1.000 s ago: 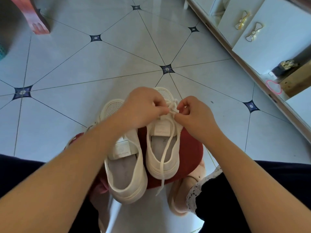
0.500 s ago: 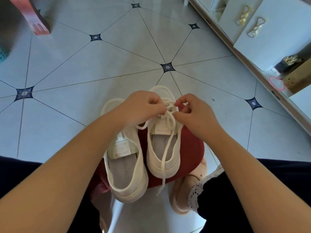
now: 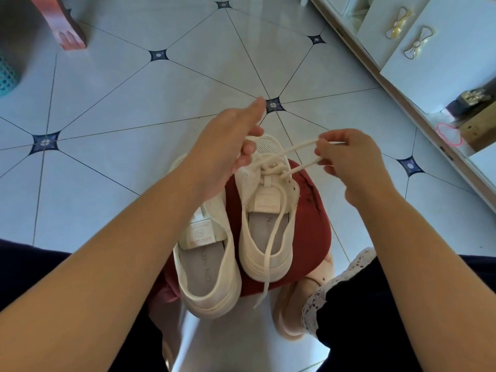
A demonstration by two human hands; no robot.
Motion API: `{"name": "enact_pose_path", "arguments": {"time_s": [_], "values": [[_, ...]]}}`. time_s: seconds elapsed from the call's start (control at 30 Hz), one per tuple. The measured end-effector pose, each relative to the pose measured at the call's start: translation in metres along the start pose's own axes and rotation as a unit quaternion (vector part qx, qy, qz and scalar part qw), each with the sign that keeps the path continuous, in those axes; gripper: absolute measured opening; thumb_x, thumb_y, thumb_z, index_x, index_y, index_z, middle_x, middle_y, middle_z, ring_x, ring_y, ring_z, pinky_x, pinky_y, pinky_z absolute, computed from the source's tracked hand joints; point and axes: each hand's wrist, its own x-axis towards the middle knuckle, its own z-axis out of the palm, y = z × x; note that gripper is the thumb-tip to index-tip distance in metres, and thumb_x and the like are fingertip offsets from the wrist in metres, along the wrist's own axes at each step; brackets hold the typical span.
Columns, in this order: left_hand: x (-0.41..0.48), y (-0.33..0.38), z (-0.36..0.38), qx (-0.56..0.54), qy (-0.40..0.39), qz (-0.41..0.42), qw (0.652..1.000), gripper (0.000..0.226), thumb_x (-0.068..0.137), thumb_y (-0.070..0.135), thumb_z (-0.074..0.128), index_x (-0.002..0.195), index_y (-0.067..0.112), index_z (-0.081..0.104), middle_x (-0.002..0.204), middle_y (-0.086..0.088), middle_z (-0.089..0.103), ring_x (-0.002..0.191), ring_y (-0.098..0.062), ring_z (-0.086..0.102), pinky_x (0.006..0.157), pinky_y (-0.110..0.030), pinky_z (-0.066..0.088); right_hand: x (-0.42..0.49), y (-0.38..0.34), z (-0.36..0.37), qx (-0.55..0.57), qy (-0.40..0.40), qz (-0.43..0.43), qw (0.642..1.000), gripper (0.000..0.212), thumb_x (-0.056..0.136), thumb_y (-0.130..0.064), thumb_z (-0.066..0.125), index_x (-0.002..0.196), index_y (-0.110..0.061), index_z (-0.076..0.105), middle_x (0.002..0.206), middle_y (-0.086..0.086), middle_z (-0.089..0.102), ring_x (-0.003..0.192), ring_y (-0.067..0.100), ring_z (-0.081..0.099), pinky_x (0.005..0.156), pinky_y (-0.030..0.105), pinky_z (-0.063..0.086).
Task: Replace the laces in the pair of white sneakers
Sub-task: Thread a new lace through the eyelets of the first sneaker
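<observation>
Tiled floor (image 3: 134, 103) is wide open ahead and off to the left. The only stuff out there is a red wooden leg (image 3: 64, 28) and a teal basket (image 3: 5, 73), both way out at the far left edge. The right side is tighter, since a white cabinet (image 3: 442, 63) runs diagonally along it, fairly near the right hand (image 3: 351, 162).

Both white sneakers sit side by side on a red stool (image 3: 308, 224) between the person's knees. The unlaced one (image 3: 206, 259) is on the left, touching the one being laced (image 3: 265, 224).

Half a second ago both hands were huddled together over the tongue, and now they've pulled apart. The right hand has swung out to the right, fingertips pinching the lace (image 3: 269, 167), with two strands stretched back to the eyelets (a loose end dangles over the heel). The left hand (image 3: 228, 146) has opened up, index finger straight out past the toe, the other fingers loosely bent. A strand runs up to them, but I can't tell if it's actually held.
</observation>
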Motion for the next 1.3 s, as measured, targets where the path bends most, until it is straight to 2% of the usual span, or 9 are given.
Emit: {"name": "enact_pose_path", "arguments": {"time_s": [0.13,0.23,0.4,0.57,0.73,0.8,0.9,1.1,1.3], "values": [[-0.004,-0.005,0.012,-0.173,-0.039,-0.052,0.983,0.046,0.090,0.050,0.044,0.102,0.007,0.056,0.084,-0.005,0.055,0.055,-0.009,0.041,0.046,-0.019,0.034,-0.007,0.002,0.005,-0.098,0.063,-0.122,0.986,0.018,0.083,-0.012,0.057,0.096,-0.024,0.058,0.095,-0.007,0.058,0.086,0.005,0.054,0.083,0.020,0.045],[-0.006,-0.008,0.020,-0.218,-0.055,-0.071,0.972,0.055,0.091,0.055,0.037,0.115,0.008,0.050,0.099,-0.009,0.057,0.069,-0.014,0.050,0.055,-0.023,0.035,-0.022,-0.012,0.016,-0.081,-0.007,-0.240,0.967,0.014,0.078,-0.021,0.064,0.086,-0.032,0.062,0.080,-0.019,0.060,0.077,-0.004,0.054,0.069,0.004,0.037],[-0.005,-0.015,0.023,-0.231,-0.138,-0.058,0.961,0.073,0.090,0.061,0.025,0.142,0.010,0.027,0.135,-0.018,0.045,0.119,-0.025,0.053,0.096,-0.032,0.045,-0.029,-0.011,0.024,-0.121,-0.084,-0.246,0.958,0.009,0.075,-0.025,0.070,0.078,-0.034,0.069,0.075,-0.026,0.055,0.074,-0.014,0.047,0.068,0.001,0.032],[-0.003,-0.017,0.021,-0.211,-0.133,-0.031,0.968,0.066,0.090,0.059,0.024,0.133,0.012,0.041,0.115,-0.005,0.053,0.109,-0.018,0.055,0.085,-0.029,0.049,-0.029,-0.008,0.029,-0.099,-0.069,-0.265,0.957,0.011,0.078,-0.024,0.067,0.073,-0.031,0.061,0.083,-0.018,0.055,0.083,-0.004,0.050,0.074,0.009,0.037],[0.000,-0.021,0.015,0.085,0.026,0.040,0.995,0.011,0.093,0.026,0.050,0.099,0.021,0.057,0.098,0.006,0.060,0.092,-0.010,0.057,0.084,-0.022,0.048,-0.025,-0.015,0.013,-0.013,-0.039,-0.298,0.954,0.016,0.083,-0.011,0.058,0.080,-0.024,0.050,0.076,-0.006,0.065,0.071,-0.005,0.061,0.067,0.008,0.042],[0.000,-0.026,0.008,0.237,0.059,0.097,0.965,0.008,0.087,0.016,0.056,0.090,0.023,0.057,0.085,0.014,0.055,0.078,0.000,0.052,0.072,-0.009,0.041,-0.022,-0.015,0.004,-0.105,-0.092,-0.329,0.934,0.013,0.083,-0.011,0.058,0.084,-0.022,0.052,0.076,-0.003,0.064,0.070,0.001,0.059,0.065,0.009,0.042],[-0.001,-0.032,0.000,0.403,0.030,0.124,0.906,0.006,0.081,0.021,0.063,0.078,0.026,0.060,0.073,0.013,0.045,0.063,0.000,0.042,0.055,-0.010,0.030,-0.019,-0.007,0.000,-0.262,-0.153,-0.331,0.893,0.014,0.085,-0.012,0.057,0.093,-0.022,0.064,0.084,-0.002,0.066,0.079,0.011,0.059,0.073,0.021,0.043],[-0.007,-0.039,0.003,0.486,0.011,0.154,0.860,0.014,0.076,0.024,0.061,0.088,0.023,0.068,0.099,0.004,0.046,0.090,-0.012,0.045,0.077,-0.027,0.039,-0.017,-0.002,0.007,-0.341,-0.145,-0.347,0.861,0.019,0.084,-0.021,0.058,0.097,-0.022,0.072,0.092,-0.001,0.068,0.090,0.016,0.058,0.079,0.027,0.040],[-0.009,-0.041,0.004,0.548,0.026,0.167,0.819,0.022,0.086,0.018,0.051,0.098,0.016,0.070,0.106,-0.002,0.047,0.101,-0.020,0.047,0.078,-0.031,0.038,-0.014,0.000,0.013,-0.342,-0.119,-0.291,0.885,0.016,0.084,-0.027,0.058,0.092,-0.023,0.072,0.087,-0.008,0.062,0.085,0.010,0.055,0.072,0.025,0.040]]}}
